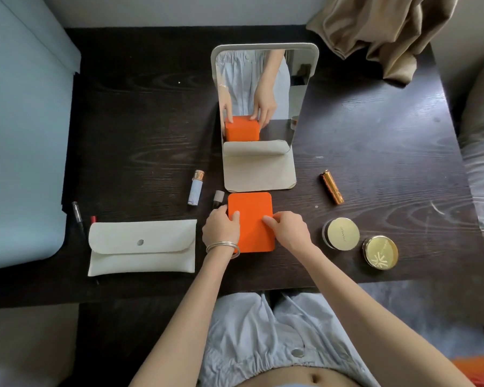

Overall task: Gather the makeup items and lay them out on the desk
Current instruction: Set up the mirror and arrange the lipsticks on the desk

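A flat orange case [252,219] lies on the dark wooden desk [140,129], just in front of the standing mirror [263,93]. My left hand [220,228] grips its left edge with the thumb on top. My right hand [289,229] holds the right edge, a finger laid on the lid. Laid out around it are a pale blue lipstick tube [196,187], a small grey-capped tube [218,198], a gold lipstick [331,187], a gold-lidded jar [341,233] and a gold compact [380,252].
A white flap pouch [141,247] lies to the left, with a dark pencil [78,217] and a red-tipped one [93,219] beside it. Beige cloth [380,32] hangs over the back right corner. A pale blue cushion [20,135] borders the desk's left side.
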